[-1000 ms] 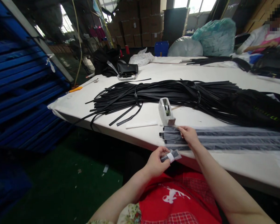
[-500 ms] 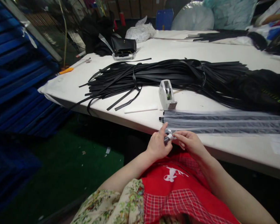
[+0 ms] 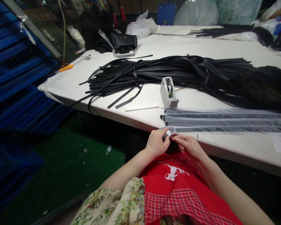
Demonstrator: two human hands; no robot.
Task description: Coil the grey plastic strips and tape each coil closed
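Your left fingers (image 3: 163, 130) pinch a grey plastic-wrapped roll (image 3: 170, 132); right fingers (image 3: 181, 137) nearly closed, grip unclear. Clear-sleeved black straps (image 3: 215, 122) look done, bundled black straps (image 3: 166, 69) don't.

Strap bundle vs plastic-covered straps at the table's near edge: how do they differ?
Surface: the strap bundle is bare; the plastic-covered straps show through a see-through layer.
Colour: the bundle looks black; the covered straps look greyer, with black ends.
Arrangement: the bundle is heaped and tied; the covered straps lie flat, side by side.
Shared: both are long and lie on the white table.
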